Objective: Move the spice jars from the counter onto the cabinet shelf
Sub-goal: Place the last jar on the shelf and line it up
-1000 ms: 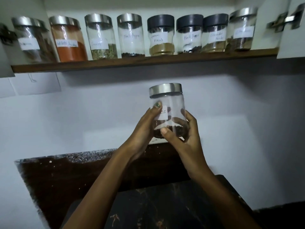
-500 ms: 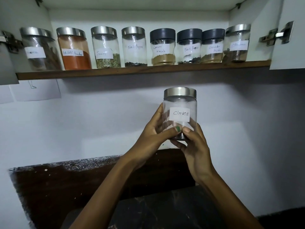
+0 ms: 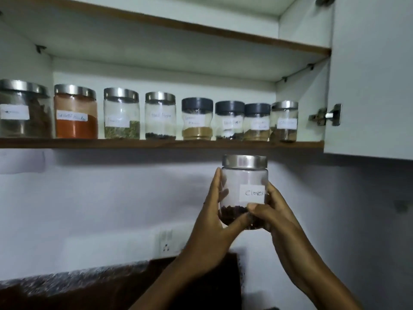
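A clear cloves jar (image 3: 244,177) with a steel lid and a white "Cloves" label is held upright in both hands, its lid just under the shelf's front edge. My left hand (image 3: 212,222) wraps its left side and bottom. My right hand (image 3: 271,211) grips its lower right. Dark cloves lie in the bottom. Above, the brown-edged cabinet shelf (image 3: 156,143) carries a row of several labelled spice jars, from a red powder jar (image 3: 76,113) at left to a steel-lidded jar (image 3: 283,120) at the right end.
The open white cabinet door (image 3: 371,86) hangs at right with its hinge (image 3: 326,115) beside the last jar. An upper shelf (image 3: 201,27) spans above. A wall socket (image 3: 166,242) sits on the white wall. The dark counter backsplash (image 3: 89,285) runs along the bottom.
Both hands have lifted the cloves jar up and to the right, closer to the shelf edge. The view has tilted up, showing more of the cabinet.
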The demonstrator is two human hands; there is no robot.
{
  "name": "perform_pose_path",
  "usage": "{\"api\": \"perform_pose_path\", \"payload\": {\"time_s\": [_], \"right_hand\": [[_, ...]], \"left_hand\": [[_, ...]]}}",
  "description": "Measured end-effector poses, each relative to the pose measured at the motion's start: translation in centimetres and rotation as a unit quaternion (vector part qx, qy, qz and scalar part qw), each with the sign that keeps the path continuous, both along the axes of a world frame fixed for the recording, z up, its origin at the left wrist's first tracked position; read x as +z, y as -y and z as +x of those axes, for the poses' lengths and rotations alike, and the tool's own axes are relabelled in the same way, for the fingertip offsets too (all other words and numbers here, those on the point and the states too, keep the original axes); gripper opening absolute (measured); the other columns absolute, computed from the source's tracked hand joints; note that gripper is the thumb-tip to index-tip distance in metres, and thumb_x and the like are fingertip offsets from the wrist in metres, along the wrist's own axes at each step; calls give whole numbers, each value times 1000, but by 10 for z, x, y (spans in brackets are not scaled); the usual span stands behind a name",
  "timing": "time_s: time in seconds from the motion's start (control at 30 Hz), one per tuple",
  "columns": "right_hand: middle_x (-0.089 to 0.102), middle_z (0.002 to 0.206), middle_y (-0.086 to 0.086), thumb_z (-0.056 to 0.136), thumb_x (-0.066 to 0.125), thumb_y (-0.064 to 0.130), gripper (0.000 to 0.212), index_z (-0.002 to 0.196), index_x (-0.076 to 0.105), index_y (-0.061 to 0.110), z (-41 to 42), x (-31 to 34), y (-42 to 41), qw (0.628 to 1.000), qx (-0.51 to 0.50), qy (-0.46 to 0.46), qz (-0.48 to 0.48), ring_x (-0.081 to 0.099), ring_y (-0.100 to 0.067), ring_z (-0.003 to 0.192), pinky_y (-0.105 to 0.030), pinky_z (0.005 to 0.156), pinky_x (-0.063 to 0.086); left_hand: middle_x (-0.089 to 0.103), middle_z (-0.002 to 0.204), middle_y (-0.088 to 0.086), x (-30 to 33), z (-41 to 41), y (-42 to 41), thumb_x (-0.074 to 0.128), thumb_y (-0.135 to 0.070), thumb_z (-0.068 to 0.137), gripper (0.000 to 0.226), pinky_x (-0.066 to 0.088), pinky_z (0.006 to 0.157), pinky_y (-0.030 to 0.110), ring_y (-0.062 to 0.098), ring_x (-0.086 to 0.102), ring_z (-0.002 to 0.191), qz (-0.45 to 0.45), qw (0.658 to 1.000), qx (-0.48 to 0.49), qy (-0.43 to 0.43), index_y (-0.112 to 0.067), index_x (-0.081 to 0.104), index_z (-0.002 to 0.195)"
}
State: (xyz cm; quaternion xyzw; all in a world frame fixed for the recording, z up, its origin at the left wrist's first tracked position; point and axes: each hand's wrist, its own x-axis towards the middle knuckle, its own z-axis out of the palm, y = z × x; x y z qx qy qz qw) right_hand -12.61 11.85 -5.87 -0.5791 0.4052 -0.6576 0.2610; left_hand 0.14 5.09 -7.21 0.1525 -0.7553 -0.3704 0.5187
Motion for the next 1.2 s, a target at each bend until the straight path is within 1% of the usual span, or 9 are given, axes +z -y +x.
{"api": "perform_pose_path", "payload": {"time_s": [0.1,0.2,0.27,0.33,0.47,0.6,0.73,0.9,1.2], "right_hand": [[69,108,12,74,76,27,67,129,42,44,-20,18,1,998,-32,-15,-44,67,-5,97,-19,72,57],[70,103,5,69,80,20,69,127,45,35,-46,28,9,989,-127,14,-70,69,-6,89,-29,74,59],[68,98,14,66,81,23,68,122,44,38,-69,34,17,976,-192,25,-101,67,3,84,-22,69,56],[65,93,25,63,83,25,75,119,37,46,-92,42,24,959,-247,30,-135,63,14,82,-15,66,48],[58,109,15,63,84,31,77,122,35,37,-139,63,40,934,-312,24,-173,60,0,98,-18,72,46],[50,126,-7,70,81,23,76,131,36,22,-182,86,62,912,-365,-15,-187,53,-23,113,-31,85,49],[53,126,-10,71,81,23,74,132,39,18,-211,103,86,904,-378,-31,-198,55,-24,111,-33,85,49],[56,123,-7,70,81,29,74,131,43,16,-234,116,117,898,-389,-61,-199,55,-22,112,-37,92,50],[59,120,-10,67,83,27,82,132,34,13,-265,121,151,902,-390,-78,-165,55,-17,100,-26,79,47]], "left_hand": [[21,129,-58,12,-37,0,72,-39,80,98,34,89,-4,-24,27,126,-80,997,25,-5,-48,0,146],[15,131,-56,32,-77,1,71,-27,78,108,37,84,-3,-30,28,118,-152,987,39,19,-49,-11,144],[15,137,-50,46,-101,1,71,-24,78,115,45,90,8,-22,37,118,-186,981,39,37,-49,-23,141],[7,154,-28,58,-122,4,69,-27,82,117,41,102,18,-6,33,131,-205,976,47,58,-45,-32,137],[-21,156,-18,70,-156,14,61,-44,86,109,24,110,21,4,2,145,-276,948,57,148,-40,-37,134],[-27,155,-8,84,-187,32,55,-47,88,101,3,120,31,12,-11,147,-364,898,101,227,-24,-23,146],[-22,158,-3,95,-209,58,50,-50,88,96,-15,115,32,13,-19,145,-422,851,185,251,-20,-18,149],[-20,158,1,97,-222,87,44,-52,89,93,-21,112,36,18,-21,145,-433,808,279,286,-19,-19,149],[-16,159,6,101,-231,115,43,-47,92,87,-24,107,39,23,-19,146,-485,726,351,338,-13,-12,150]]}}
